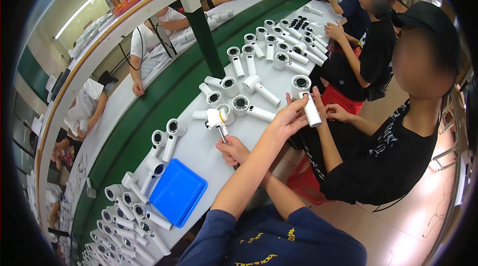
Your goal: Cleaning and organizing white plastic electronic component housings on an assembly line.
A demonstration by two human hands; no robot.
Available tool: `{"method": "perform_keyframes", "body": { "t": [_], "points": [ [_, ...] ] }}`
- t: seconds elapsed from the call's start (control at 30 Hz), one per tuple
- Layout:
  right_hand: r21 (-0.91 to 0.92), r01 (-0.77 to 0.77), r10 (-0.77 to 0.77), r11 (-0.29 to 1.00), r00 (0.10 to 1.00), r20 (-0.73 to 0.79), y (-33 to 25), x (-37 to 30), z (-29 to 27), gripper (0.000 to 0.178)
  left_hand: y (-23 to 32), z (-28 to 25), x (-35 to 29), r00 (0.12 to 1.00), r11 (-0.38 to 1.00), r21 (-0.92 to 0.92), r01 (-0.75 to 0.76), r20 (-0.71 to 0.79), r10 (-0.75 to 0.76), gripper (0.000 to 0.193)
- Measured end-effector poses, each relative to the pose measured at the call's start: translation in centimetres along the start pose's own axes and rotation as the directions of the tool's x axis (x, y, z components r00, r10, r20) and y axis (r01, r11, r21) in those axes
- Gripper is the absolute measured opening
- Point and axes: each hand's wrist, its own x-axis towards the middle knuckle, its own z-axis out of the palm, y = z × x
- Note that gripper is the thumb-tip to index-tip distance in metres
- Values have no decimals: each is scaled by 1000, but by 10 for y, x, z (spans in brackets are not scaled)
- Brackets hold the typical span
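Note:
My arms are crossed. My left hand [293,116] reaches over to the right and is closed around the handle of a white handheld fan [312,112], whose round head points up. A co-worker's hand [322,101] is right beside that handle; whether it touches the fan, I cannot tell. Lower and to the left, my right hand [233,150] grips a thin metal rod [222,134]. At its tip is a white cloth bundle [216,118] tied with a yellow band. The bundle is in front of another white fan [226,110] lying on the table.
Many white handheld fans [261,90] lie along the white table [199,149]. A blue tray [179,191] is at its near left. Beyond runs a green conveyor belt [164,89], with a green-and-white post [204,42] beside it. Co-workers sit close on my right, on red stools [303,181].

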Motion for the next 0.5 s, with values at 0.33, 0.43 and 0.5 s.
{"method": "perform_keyframes", "body": {
  "t": [0.33, 0.43, 0.5],
  "points": [
    [86, -11, 14, 996, 1000, -28, 1, 3, -4, 18, 5, 13, 22, 989, 988, -61, -142, -55, 139, 34],
    [36, -26, 29, 999, 996, -90, 8, 5, 0, 19, 9, 11, 51, 988, 992, 12, -129, -90, 130, 35],
    [42, -17, 21, 999, 996, -83, 11, 4, -1, 19, 10, 14, 65, 981, 993, 82, -86, -166, 99, 34]
  ]
}}
